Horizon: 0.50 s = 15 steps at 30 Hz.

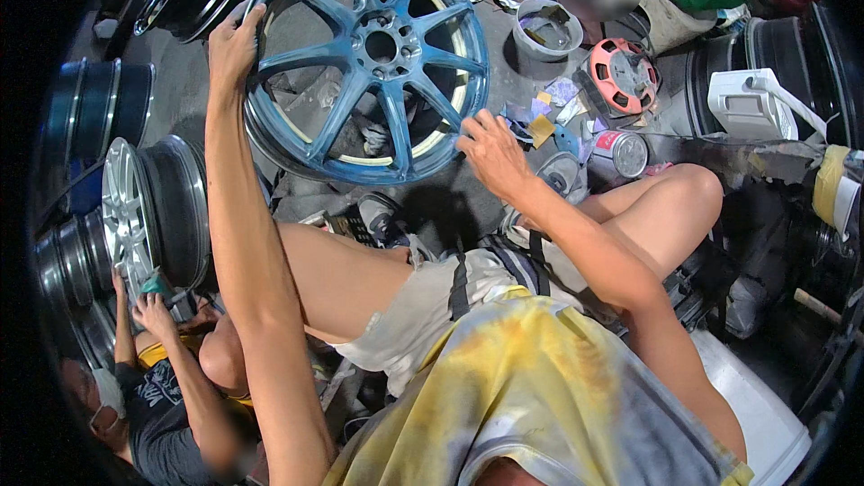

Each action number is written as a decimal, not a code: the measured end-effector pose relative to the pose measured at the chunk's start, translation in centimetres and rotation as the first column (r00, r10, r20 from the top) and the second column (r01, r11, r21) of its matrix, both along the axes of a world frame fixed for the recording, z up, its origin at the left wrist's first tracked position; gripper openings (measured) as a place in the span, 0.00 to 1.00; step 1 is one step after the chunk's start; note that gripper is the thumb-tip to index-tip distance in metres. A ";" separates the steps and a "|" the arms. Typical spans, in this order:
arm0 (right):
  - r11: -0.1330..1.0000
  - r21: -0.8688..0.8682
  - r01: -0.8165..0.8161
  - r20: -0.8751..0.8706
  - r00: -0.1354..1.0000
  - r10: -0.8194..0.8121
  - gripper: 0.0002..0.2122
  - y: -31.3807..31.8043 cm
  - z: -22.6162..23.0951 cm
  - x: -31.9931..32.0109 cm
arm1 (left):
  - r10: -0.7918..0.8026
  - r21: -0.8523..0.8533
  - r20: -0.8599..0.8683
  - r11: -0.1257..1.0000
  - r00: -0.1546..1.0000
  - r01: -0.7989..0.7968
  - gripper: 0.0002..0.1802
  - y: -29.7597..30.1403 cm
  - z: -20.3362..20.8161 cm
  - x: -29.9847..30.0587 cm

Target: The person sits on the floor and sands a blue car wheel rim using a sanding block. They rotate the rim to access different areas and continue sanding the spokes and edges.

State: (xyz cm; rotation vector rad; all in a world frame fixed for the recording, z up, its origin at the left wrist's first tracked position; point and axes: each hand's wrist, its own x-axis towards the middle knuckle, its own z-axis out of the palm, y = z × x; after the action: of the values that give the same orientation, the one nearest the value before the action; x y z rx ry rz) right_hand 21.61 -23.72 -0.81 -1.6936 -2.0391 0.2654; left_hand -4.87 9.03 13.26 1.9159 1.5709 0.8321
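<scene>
A blue multi-spoke wheel rim (383, 70) stands in front of me, its spoked face turned toward me. My left hand (234, 43) grips its left edge, with the thumb lying over the lip. At the lower right of the rim is my right hand (495, 155), its fingers curled close to the outer edge. Whatever lies in those fingers, if anything, is hidden. Between the spokes, the wheel's pale inner edge and some grey, crumpled stuff show through.
Right of the rim lie a tub of dark liquid (547, 31), scattered sandpaper pieces (542, 130), an orange-pink slotted disc (621, 76) and a tin can (621, 153). At left, a co-worker's hands (155, 315) touch a silver rim (126, 207). More rims (108, 112) are stacked there.
</scene>
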 end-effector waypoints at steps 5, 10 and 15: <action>0.998 -0.053 -0.035 -0.265 0.964 0.019 0.08 0.0 -0.6 -0.8 | 0.015 -0.060 0.103 0.998 0.995 -0.009 0.24 -0.4 0.0 0.4; 0.977 0.021 -0.210 -0.454 0.869 0.197 0.08 0.1 0.2 -2.9 | -0.074 0.043 0.138 0.997 0.988 0.069 0.22 -0.2 -0.7 0.4; 0.985 -0.004 -0.174 -0.246 0.955 0.168 0.07 0.3 0.0 -1.3 | -0.069 0.092 0.106 0.994 0.992 0.059 0.24 -1.3 0.0 1.0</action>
State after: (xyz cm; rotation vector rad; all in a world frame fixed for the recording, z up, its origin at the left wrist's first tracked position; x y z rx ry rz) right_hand 20.30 -23.39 -0.78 -1.4198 -2.0033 0.5335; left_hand -3.86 7.77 13.28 1.9373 1.4228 0.9770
